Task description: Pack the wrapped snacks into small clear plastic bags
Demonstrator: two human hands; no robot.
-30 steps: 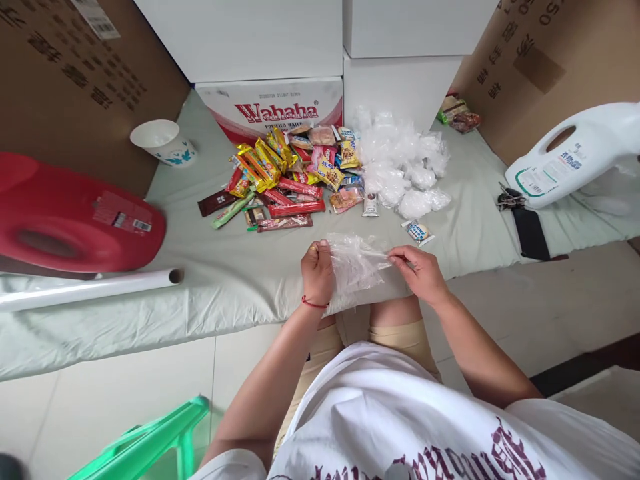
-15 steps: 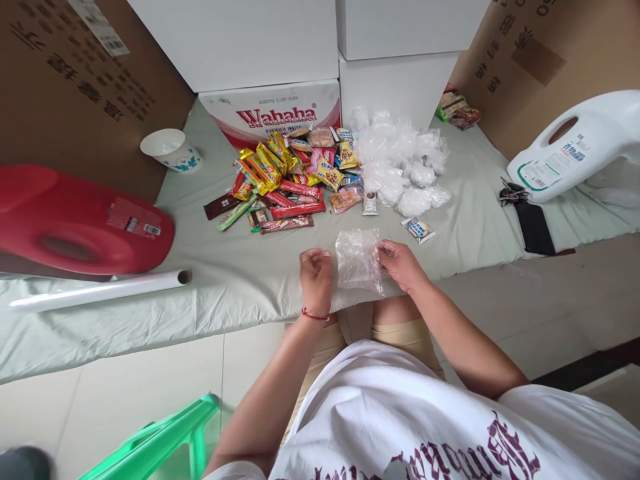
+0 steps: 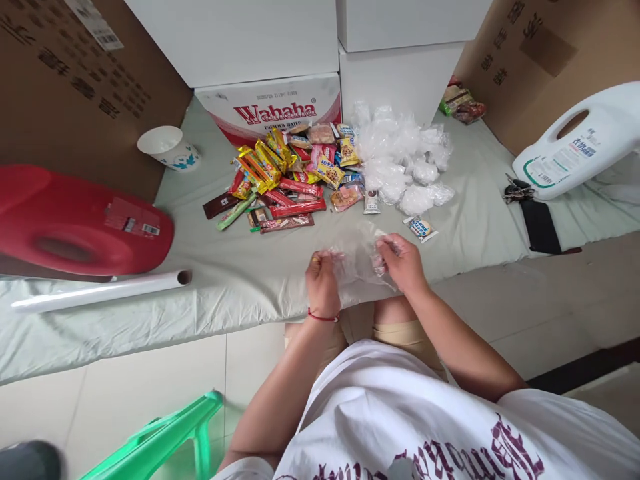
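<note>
A clear plastic bag (image 3: 361,261) is stretched between my two hands, low over the front of the cloth-covered table. My left hand (image 3: 323,280) pinches its left side; my right hand (image 3: 401,261) grips its right side with bunched film in the fingers. Beyond them lies a pile of wrapped snacks (image 3: 295,180) in red, yellow and brown packets. To its right is a heap of crumpled clear plastic bags (image 3: 400,160). One small white and blue snack packet (image 3: 421,228) lies apart, just past my right hand.
A red jug (image 3: 90,220), a white cardboard tube (image 3: 105,291) and a paper cup (image 3: 170,149) are on the left. On the right are a white detergent bottle (image 3: 575,143), keys (image 3: 518,190) and a black flat case (image 3: 541,227). White boxes (image 3: 235,40) stand behind; a green stool (image 3: 165,433) is below.
My left hand has moved right and taken hold of the bag's left side. The bag has gone from lying fairly flat to being pulled between both hands, slightly blurred.
</note>
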